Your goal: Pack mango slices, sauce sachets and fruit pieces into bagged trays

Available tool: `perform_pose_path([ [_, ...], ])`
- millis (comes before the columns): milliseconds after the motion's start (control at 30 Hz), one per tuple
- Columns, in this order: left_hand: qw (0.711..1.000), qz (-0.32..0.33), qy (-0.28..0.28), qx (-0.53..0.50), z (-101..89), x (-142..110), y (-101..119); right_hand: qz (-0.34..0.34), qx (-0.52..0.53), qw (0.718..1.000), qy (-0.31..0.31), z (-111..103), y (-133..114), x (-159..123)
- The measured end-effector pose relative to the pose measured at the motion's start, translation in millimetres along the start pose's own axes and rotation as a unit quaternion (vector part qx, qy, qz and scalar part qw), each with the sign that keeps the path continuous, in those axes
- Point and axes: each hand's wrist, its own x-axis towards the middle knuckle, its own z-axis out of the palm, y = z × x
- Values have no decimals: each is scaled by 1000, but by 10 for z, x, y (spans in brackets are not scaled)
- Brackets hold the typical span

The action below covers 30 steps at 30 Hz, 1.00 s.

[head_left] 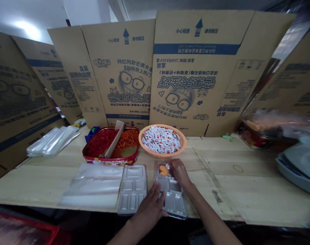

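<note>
Two clear plastic compartment trays lie side by side at the table's front. My left hand (150, 204) grips the left edge of the right-hand tray (175, 200) with its fingers over the rim. My right hand (180, 173) rests at that tray's far right corner, fingertips curled into the top compartment, and whatever they cover is hidden. Beside those fingertips lies an orange piece of dried mango (164, 170). The other tray (132, 189) lies untouched to the left. Ahead stand a red tin (111, 159) of chopped red and orange fruit and an orange basket (170, 153) of white sachets.
A sheet of clear film (93, 186) lies left of the trays, and a stack of plastic sleeves (52, 141) lies further left. Flattened cardboard boxes (195, 68) wall off the back. A blurred bag (272, 124) and grey tray (297, 166) sit at right.
</note>
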Motion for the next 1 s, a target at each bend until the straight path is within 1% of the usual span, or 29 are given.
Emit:
perform_pose_path([
  [133, 1000, -3, 2, 2, -8, -3, 12, -10, 5, 1000, 7, 28, 26, 18],
  [267, 999, -11, 15, -43, -58, -33, 18, -19, 32, 999, 18, 21, 23, 34],
  [367, 993, -27, 22, -115, -78, -64, 7, -23, 60, 997, 32, -29, -18, 47],
  [433, 982, -30, 35, -184, -74, -63, 1, -21, 81, 996, 37, -77, -52, 56],
  [467, 973, -31, 54, -222, -71, -49, 2, -19, 91, 995, 39, -103, -67, 63],
  [500, 962, -35, 85, -259, -71, -25, 7, -15, 101, 994, 40, -129, -80, 72],
  [533, 944, -49, 130, -299, -77, 9, 15, -10, 111, 993, 41, -155, -91, 83],
  [567, 918, -77, 178, -347, -91, 52, 26, -4, 120, 992, 41, -178, -100, 97],
  [600, 884, -114, 217, -399, -114, 101, 38, 2, 128, 991, 38, -200, -107, 114],
  [633, 847, -153, 243, -447, -145, 152, 50, 8, 135, 990, 34, -219, -114, 132],
  [667, 815, -186, 253, -487, -183, 200, 61, 12, 141, 990, 28, -236, -123, 150],
  [700, 794, -209, 251, -513, -224, 241, 72, 16, 145, 989, 20, -250, -136, 166],
  [733, 774, -220, 237, -544, -268, 272, 82, 18, 148, 989, 12, -263, -157, 179],
  [800, 728, -224, 193, -619, -349, 288, 106, 22, 149, 989, -2, -291, -224, 190],
  [900, 636, -222, 116, -730, -443, 199, 140, 16, 145, 989, -23, -377, -387, 182],
  [933, 615, -218, 103, -751, -471, 144, 147, 8, 145, 989, -31, -424, -445, 185],
  [1000, 587, -217, 100, -774, -537, 14, 142, -12, 155, 987, -45, -539, -537, 231],
])
